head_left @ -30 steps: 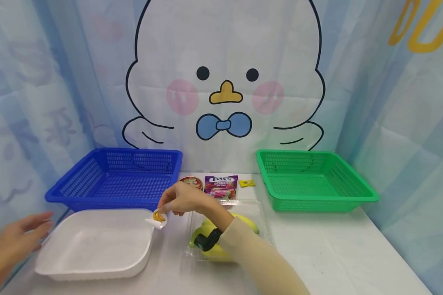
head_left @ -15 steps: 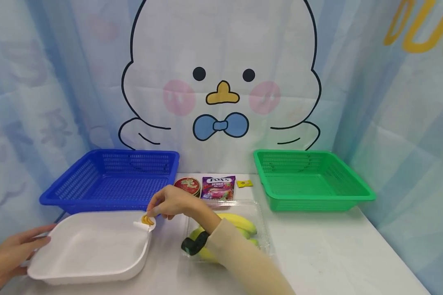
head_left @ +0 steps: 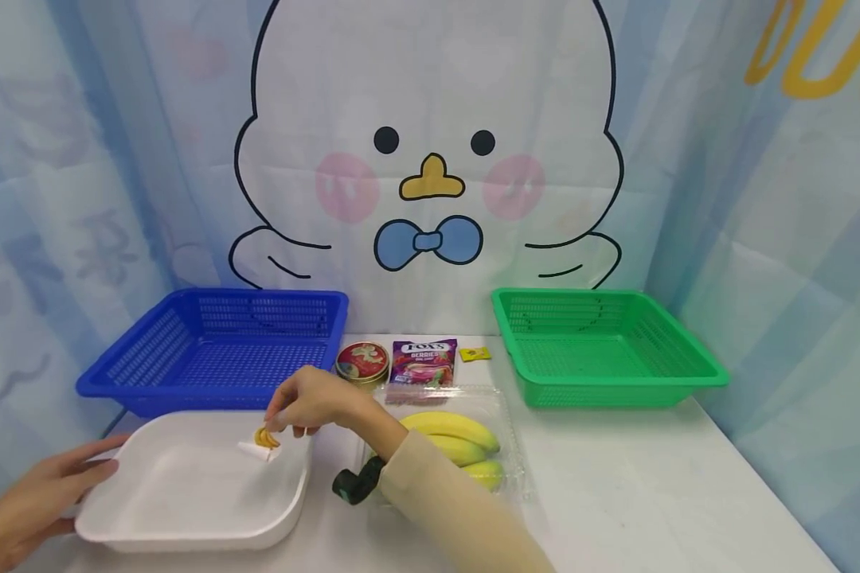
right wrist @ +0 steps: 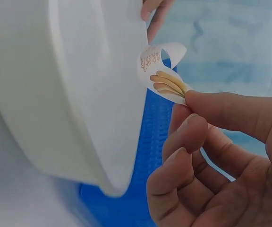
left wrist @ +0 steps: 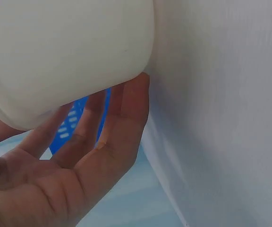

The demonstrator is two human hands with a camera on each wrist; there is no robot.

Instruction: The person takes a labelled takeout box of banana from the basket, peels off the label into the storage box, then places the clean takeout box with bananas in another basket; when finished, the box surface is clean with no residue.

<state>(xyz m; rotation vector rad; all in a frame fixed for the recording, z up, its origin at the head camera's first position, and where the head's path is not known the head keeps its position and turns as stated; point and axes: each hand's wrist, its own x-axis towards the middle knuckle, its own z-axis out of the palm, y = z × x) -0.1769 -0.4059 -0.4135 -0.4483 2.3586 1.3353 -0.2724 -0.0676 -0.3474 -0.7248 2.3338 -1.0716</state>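
My right hand (head_left: pixel 315 402) pinches a curled white sticker (right wrist: pixel 162 78) with a banana picture between thumb and forefinger. The sticker is over the right part of a white tray (head_left: pixel 179 485), near its far right corner. In the right wrist view, orange lettering shows on the sticker beside the picture. At the tray's left end, my left hand (head_left: pixel 50 493) grips the side, thumb towards the rim. The left wrist view shows its fingers (left wrist: pixel 122 113) against the tray's outer wall. A bunch of bananas (head_left: pixel 451 434) lies in a clear plastic container (head_left: pixel 505 414), partly hidden by my right forearm.
Behind the tray stands a blue basket (head_left: pixel 215 390), and a green basket (head_left: pixel 623 394) stands at the back right. Between them are a round red tin (head_left: pixel 362 362), a purple candy bag (head_left: pixel 423 362) and a small yellow packet (head_left: pixel 475 353).
My left hand has come onto the tray's left end, and the tray has shifted slightly right in the last half second. My right hand has carried the sticker left, over the tray.
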